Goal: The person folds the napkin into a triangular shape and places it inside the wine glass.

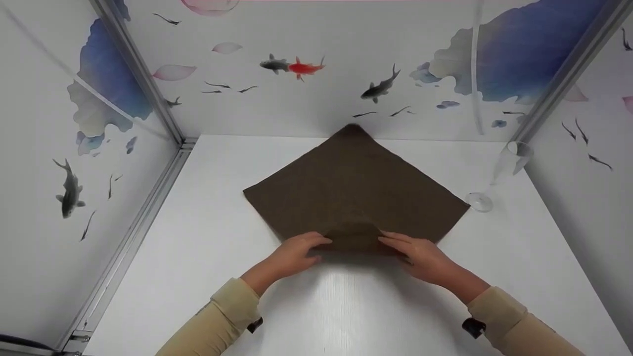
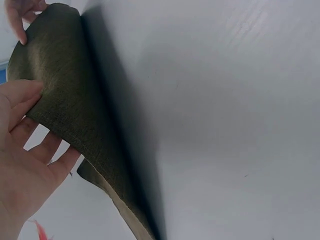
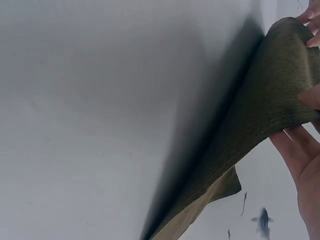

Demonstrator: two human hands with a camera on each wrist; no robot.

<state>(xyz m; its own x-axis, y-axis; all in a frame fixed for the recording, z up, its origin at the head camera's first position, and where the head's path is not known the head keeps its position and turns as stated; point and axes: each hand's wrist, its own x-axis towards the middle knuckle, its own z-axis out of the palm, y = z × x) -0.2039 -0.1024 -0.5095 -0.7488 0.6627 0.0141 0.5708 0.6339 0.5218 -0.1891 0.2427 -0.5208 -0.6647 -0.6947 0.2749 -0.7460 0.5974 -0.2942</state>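
Observation:
A dark brown cloth napkin (image 1: 351,183) lies turned like a diamond on the white table, its near corner folded up and over. My left hand (image 1: 296,253) pinches the left side of the folded part; in the left wrist view the thumb (image 2: 25,90) lies on the cloth and the other fingers are beneath it. On the opposite side, my right hand (image 1: 426,257) pinches the same folded part, with its thumb (image 3: 311,97) on top and fingers under the edge. Both wrist views show the near edge raised above the tabletop, casting a shadow.
A clear stemmed glass (image 1: 512,158) stands at the right, its foot (image 1: 479,201) close to the napkin's right corner. White panels printed with fish and petals (image 1: 306,69) enclose the table (image 1: 198,207) at the back and sides, with metal rails (image 1: 133,222) along the corners.

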